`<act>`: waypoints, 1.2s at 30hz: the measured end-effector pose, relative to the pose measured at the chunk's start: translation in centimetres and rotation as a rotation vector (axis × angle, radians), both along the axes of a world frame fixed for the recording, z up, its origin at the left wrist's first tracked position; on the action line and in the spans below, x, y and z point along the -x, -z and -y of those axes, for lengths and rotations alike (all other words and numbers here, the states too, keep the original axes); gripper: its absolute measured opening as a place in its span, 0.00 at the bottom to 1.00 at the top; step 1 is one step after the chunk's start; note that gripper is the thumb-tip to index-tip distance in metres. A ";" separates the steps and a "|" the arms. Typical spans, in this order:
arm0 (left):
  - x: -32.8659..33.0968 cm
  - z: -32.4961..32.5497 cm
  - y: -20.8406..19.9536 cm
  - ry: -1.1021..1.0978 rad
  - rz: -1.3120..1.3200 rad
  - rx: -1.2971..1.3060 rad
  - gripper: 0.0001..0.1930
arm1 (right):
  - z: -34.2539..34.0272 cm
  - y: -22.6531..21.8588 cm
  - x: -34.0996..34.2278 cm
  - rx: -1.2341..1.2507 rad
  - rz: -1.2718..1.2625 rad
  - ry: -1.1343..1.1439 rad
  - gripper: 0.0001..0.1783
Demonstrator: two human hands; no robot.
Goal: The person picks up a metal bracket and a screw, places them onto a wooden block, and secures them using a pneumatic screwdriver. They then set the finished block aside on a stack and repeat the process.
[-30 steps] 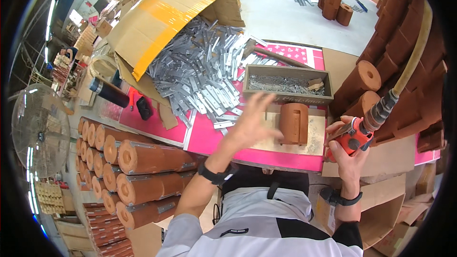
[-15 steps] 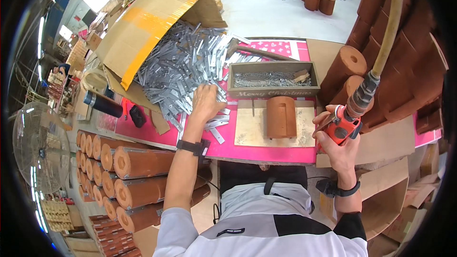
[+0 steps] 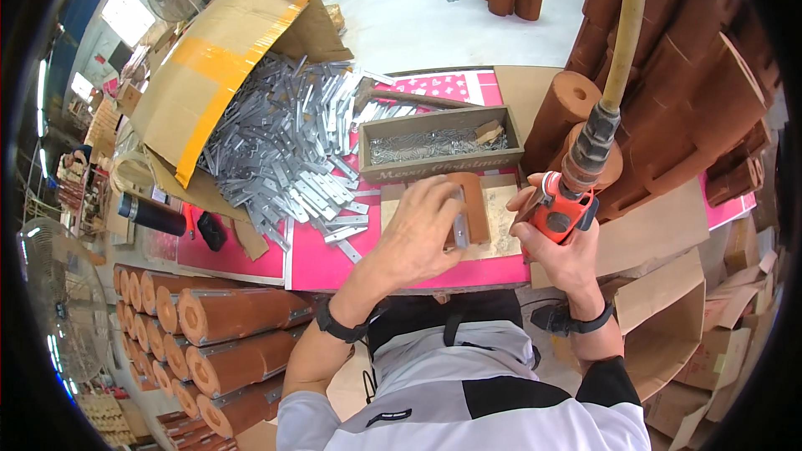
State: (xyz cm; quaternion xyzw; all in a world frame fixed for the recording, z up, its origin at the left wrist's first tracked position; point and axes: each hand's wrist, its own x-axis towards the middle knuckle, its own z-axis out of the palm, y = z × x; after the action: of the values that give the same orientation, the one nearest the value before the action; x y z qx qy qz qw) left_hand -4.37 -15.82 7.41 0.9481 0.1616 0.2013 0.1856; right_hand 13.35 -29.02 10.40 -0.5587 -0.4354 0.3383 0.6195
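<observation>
My left hand is closed on a flat grey metal strip, held over a reddish-brown grooved cylinder. Part of the cylinder is hidden behind my fingers. It rests on a pale wooden board at the table's front edge. To the right, my right hand wraps round a red hand-held air tool, whose fitting joins a thick yellowish hose coming from above. Beyond the board stands a grey-brown wooden box of small metal fasteners.
A large pile of metal strips spills from a tipped cardboard box at left. A hammer lies behind the wooden box. Brown cylinders are stacked lower left; more brown pieces rise at right. A dark bottle lies left.
My left hand has moved from the strip pile rightward to the brown cylinder, now with a metal strip in its fingers. My right hand still holds the air tool. The whole view has shifted somewhat.
</observation>
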 end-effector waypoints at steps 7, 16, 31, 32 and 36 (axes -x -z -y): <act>-0.3 -0.2 -0.1 0.085 -0.143 -0.045 0.27 | -0.3 -0.3 0.4 -0.025 0.008 0.031 0.33; -0.9 0.6 2.3 -0.004 0.085 0.032 0.25 | 0.4 0.3 0.7 -0.052 -0.059 0.144 0.32; -0.3 -0.3 4.6 -0.060 0.157 0.180 0.39 | -0.9 0.7 1.1 -0.077 -0.020 0.070 0.33; -0.4 -0.4 5.0 -0.049 0.160 0.201 0.41 | -0.9 0.7 1.0 -0.081 -0.022 0.059 0.33; -0.3 -0.3 5.9 -0.062 0.174 0.213 0.43 | -0.7 0.6 1.0 -0.053 -0.021 0.078 0.33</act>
State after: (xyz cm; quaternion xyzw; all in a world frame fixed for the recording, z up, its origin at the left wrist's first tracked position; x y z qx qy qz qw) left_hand -4.06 -15.55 1.48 0.8966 0.1944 0.2699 0.2923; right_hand 12.33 -28.37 9.82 -0.5550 -0.4156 0.3080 0.6514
